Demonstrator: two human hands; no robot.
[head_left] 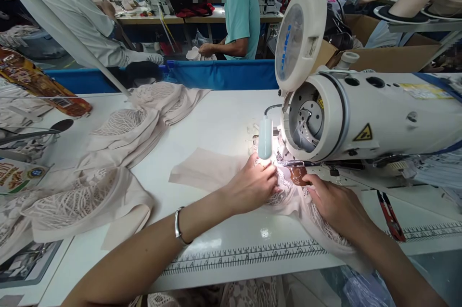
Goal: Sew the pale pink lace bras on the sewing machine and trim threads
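Note:
A pale pink lace garment piece (285, 194) lies under the head of a white sewing machine (332, 114), whose round end cover (301, 35) is swung up. My left hand (254, 184), fingers curled and close together, presses the lace just left of the lit needle area. On the right, my right hand (334, 203) grips the edge of the same lace, which trails towards the table's front edge. Between the hands sits a shiny brown piece (298, 174) whose kind I cannot make out. A small lamp (265, 138) hides part of the needle area. Left of it lies a sheer fabric panel (204, 170).
Stacked lace pieces (126, 138) cover the table's left side. A brown snack packet (43, 85) hangs at upper left. Red-handled snips (391, 220) lie at right beside a printed ruler strip (245, 254). Beyond a blue cloth barrier (224, 73), other people sit at machines.

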